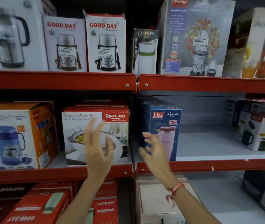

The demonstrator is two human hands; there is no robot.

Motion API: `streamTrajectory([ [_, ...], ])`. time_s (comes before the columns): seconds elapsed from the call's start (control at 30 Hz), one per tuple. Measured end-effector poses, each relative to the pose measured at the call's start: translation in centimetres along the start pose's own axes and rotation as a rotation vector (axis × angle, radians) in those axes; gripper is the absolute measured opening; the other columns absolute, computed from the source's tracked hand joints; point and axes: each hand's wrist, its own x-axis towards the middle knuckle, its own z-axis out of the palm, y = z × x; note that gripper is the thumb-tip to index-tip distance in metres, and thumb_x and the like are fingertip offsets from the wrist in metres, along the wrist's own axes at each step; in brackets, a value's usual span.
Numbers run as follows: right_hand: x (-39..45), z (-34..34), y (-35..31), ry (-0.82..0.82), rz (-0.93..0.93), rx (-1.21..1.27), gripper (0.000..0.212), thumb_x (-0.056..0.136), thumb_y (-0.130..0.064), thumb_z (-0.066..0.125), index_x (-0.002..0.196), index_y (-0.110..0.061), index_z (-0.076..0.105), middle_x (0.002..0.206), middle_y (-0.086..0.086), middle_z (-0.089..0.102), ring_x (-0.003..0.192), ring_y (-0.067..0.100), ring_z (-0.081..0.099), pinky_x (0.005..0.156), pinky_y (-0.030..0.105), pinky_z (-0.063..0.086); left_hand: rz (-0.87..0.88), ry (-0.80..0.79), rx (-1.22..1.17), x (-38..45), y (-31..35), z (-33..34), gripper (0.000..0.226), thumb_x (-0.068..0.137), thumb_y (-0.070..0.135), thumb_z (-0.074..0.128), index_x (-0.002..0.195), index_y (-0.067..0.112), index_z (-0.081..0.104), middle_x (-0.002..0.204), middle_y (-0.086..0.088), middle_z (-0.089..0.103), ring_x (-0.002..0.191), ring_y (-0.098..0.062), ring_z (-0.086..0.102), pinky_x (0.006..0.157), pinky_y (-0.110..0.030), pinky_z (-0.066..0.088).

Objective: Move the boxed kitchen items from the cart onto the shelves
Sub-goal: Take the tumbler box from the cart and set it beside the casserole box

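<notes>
My left hand (pixel 96 147) is raised with fingers spread in front of a red and white Rishabh casserole box (pixel 83 123) on the middle shelf (pixel 55 174), holding nothing. My right hand (pixel 156 151), also with fingers apart and empty, hovers just in front of a blue Liza Hydrate Pro box (pixel 164 120) that stands upright at the left end of the right middle shelf (pixel 225 164). A red thread is tied around my right wrist. No cart is in view.
An orange flask box (pixel 20 135) sits left of the casserole box. Good Day boxes (pixel 106 44), a Fable box (pixel 144 50) and a Prestige blender box (pixel 196 38) fill the top shelf. Mug boxes (pixel 261 131) stand far right. Bare grey shelf lies between.
</notes>
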Motion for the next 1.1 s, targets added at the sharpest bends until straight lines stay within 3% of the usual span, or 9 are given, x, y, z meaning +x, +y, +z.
streamTrajectory([
  [0.07, -0.2, 2.0, -0.4, -0.14, 0.044, 0.014, 0.066, 0.084, -0.012, 0.065, 0.142, -0.024, 0.038, 0.144, -0.003, 0.044, 0.132, 0.011, 0.041, 0.113, 0.035, 0.037, -0.219, 0.082, 0.057, 0.6, -1.7, -2.1, 0.057, 0.091, 0.024, 0.05, 0.14, 0.006, 0.03, 0.153, -0.021, 0.019, 0.142, -0.016, 0.013, 0.118, -0.017, 0.012],
  [0.13, -0.2, 3.5, -0.8, -0.225, 0.089, 0.008, 0.075, 0.083, -0.018, 0.067, 0.147, -0.021, 0.029, 0.147, 0.0, 0.041, 0.136, 0.011, 0.036, 0.114, 0.033, 0.033, -0.498, 0.03, 0.036, 0.6, -3.8, -3.7, 0.075, 0.09, 0.051, 0.039, 0.149, 0.018, 0.005, 0.159, -0.013, 0.003, 0.147, -0.022, 0.0, 0.121, -0.046, 0.005],
  [0.23, -0.1, 4.7, -0.9, -0.267, 0.149, -0.021, 0.087, 0.081, -0.027, 0.068, 0.151, -0.02, 0.017, 0.152, 0.002, 0.038, 0.139, 0.017, 0.037, 0.112, 0.031, 0.035, -0.735, -0.142, -0.077, 0.4, -5.5, -4.9, 0.09, 0.079, 0.077, 0.023, 0.143, 0.032, -0.022, 0.16, -0.01, 0.008, 0.146, -0.037, 0.008, 0.116, -0.061, 0.012],
  [0.53, 1.1, 4.5, 1.2, -0.268, 0.147, -0.039, 0.094, 0.068, -0.043, 0.068, 0.149, -0.031, 0.021, 0.147, -0.003, 0.047, 0.123, 0.013, 0.056, 0.106, 0.039, 0.046, -0.733, -0.243, -0.122, 0.5, -4.4, -5.6, 0.084, 0.081, 0.072, 0.022, 0.144, 0.034, -0.021, 0.156, -0.012, 0.026, 0.138, -0.035, 0.035, 0.111, -0.051, 0.027],
  [0.67, 0.1, 3.3, -0.2, -0.24, 0.102, -0.03, 0.086, 0.079, -0.03, 0.07, 0.15, -0.028, 0.02, 0.151, -0.003, 0.039, 0.136, 0.015, 0.04, 0.113, 0.039, 0.037, -0.73, -0.256, -0.061, 0.6, -4.2, -5.1, 0.084, 0.084, 0.068, 0.022, 0.146, 0.027, -0.015, 0.16, -0.007, 0.01, 0.146, -0.03, 0.016, 0.115, -0.051, 0.018],
  [0.8, -0.3, 0.1, -0.4, 0.115, 0.036, 0.052, 0.056, 0.09, -0.008, 0.059, 0.14, -0.022, 0.041, 0.143, -0.002, 0.047, 0.124, 0.007, 0.045, 0.093, 0.014, 0.043, -0.453, -0.096, 0.002, -0.3, -0.9, -3.2, 0.065, 0.094, 0.053, 0.027, 0.146, 0.017, 0.019, 0.154, -0.008, 0.026, 0.142, -0.021, 0.025, 0.114, -0.04, 0.027],
  [0.93, 0.3, -3.3, 1.1, 0.543, 0.095, 0.1, 0.046, 0.09, -0.013, 0.059, 0.133, -0.017, 0.044, 0.139, 0.007, 0.045, 0.125, 0.022, 0.046, 0.094, 0.034, 0.05, -0.28, -0.429, -0.253, -1.4, 4.4, 0.4, 0.056, 0.09, 0.054, 0.028, 0.134, 0.023, 0.043, 0.135, 0.005, 0.053, 0.121, 0.001, 0.047, 0.104, -0.02, 0.041],
  [1.03, 0.9, -4.8, 2.9, 0.416, 0.271, 0.093, 0.071, 0.088, -0.021, 0.062, 0.147, -0.017, 0.023, 0.152, 0.009, 0.03, 0.139, 0.027, 0.03, 0.109, 0.045, 0.036, -0.448, -0.7, -0.395, -2.2, 6.9, 3.9, 0.063, 0.091, 0.061, 0.024, 0.146, 0.03, 0.023, 0.153, 0.008, 0.031, 0.139, -0.005, 0.029, 0.117, -0.033, 0.026],
  [1.1, 1.0, -5.2, 3.8, 0.277, 0.35, 0.192, 0.069, 0.09, -0.016, 0.059, 0.148, -0.013, 0.021, 0.148, 0.007, 0.037, 0.133, 0.026, 0.039, 0.106, 0.043, 0.038, -0.625, -0.828, -0.435, -2.4, 7.4, 5.6, 0.073, 0.086, 0.066, 0.02, 0.149, 0.031, 0.006, 0.158, 0.004, 0.018, 0.143, -0.01, 0.019, 0.118, -0.038, 0.015],
])
